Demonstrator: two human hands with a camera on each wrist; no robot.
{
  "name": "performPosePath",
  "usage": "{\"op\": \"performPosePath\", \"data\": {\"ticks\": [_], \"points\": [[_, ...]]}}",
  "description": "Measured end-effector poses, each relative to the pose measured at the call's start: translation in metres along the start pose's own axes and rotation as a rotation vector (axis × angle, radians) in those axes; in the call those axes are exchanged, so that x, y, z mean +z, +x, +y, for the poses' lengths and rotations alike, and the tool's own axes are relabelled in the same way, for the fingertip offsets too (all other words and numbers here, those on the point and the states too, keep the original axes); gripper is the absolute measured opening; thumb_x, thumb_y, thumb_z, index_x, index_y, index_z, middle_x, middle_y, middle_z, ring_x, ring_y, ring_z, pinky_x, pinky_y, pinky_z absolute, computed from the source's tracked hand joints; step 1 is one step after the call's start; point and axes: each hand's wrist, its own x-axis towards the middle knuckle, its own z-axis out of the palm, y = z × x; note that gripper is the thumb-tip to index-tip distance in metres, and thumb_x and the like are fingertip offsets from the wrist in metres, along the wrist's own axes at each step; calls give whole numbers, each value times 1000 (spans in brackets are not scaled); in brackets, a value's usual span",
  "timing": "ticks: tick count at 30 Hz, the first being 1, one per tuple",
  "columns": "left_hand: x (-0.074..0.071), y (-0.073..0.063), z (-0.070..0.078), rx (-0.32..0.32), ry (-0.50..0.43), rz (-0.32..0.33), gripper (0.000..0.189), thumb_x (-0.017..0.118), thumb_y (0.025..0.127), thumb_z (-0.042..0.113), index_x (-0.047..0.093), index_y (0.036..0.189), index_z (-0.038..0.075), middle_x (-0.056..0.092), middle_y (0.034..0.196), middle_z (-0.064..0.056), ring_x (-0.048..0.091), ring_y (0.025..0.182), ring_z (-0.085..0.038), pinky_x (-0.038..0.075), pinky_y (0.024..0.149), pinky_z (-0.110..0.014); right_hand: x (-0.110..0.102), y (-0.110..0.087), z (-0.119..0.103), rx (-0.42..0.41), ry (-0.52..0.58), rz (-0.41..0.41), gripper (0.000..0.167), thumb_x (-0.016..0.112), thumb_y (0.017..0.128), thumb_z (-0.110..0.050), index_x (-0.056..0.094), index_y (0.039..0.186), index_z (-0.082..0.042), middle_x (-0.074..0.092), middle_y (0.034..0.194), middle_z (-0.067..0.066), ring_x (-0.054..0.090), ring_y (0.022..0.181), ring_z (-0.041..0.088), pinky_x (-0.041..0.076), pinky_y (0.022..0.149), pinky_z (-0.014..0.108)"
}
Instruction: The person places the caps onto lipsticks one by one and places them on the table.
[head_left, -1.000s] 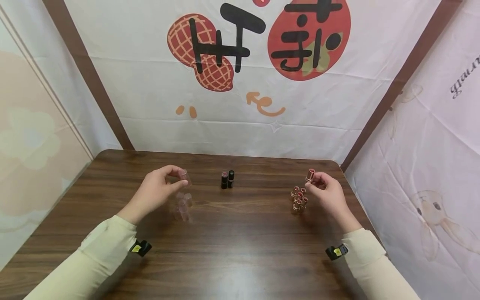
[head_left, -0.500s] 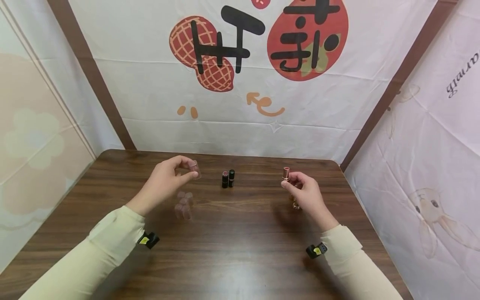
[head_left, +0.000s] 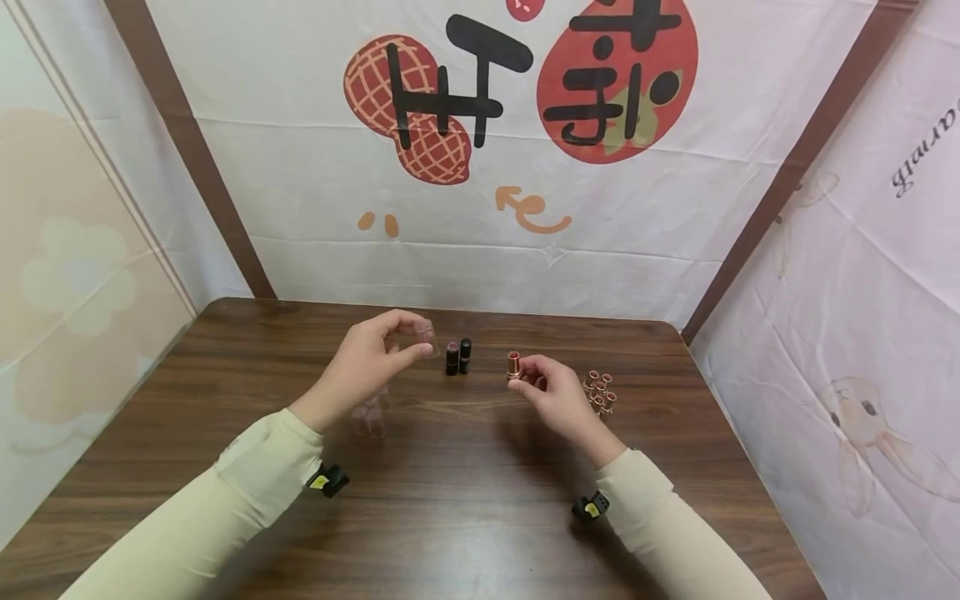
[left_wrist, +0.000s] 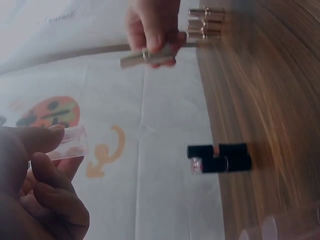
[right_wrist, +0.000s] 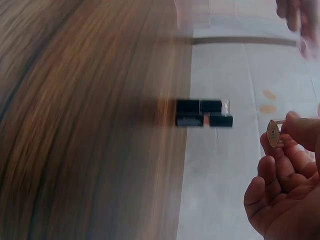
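A dark wooden table (head_left: 465, 492) before a printed cloth backdrop (head_left: 480, 167); the left hand (head_left: 371, 367) pinches a clear cap (head_left: 426, 337) between thumb and fingers, raised above the table; the right hand (head_left: 551, 396) pinches a rose-gold lipstick tube (head_left: 513, 365); between them stand two black lipsticks (head_left: 457, 357); more rose-gold tubes (head_left: 598, 393) cluster just right.

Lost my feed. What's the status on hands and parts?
Left hand pinches clear cap. Right hand pinches gold tube. Both aloft, apart. Black tubes stand between.
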Motion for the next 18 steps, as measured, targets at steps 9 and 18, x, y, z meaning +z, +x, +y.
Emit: {"op": "performPosePath", "data": {"ticks": [9, 18], "points": [[19, 13, 16, 35, -76, -27, 24, 80, 91, 31, 69, 112, 27, 72, 106, 12, 49, 65, -15, 42, 59, -27, 22, 8, -21, -19, 69, -86, 16, 79, 92, -18, 71, 105, -13, 70, 92, -2, 58, 77, 14, 49, 67, 26], [29, 21, 23, 28, -135, -91, 27, 77, 94, 22, 70, 119, 17, 73, 111, 5, 66, 94, -10, 52, 76, -30, 32, 12, -31, -43, 107, -106, 17, 79, 92, -19, 71, 106, -13, 69, 91, -3, 59, 78, 13, 49, 66, 26]]}}
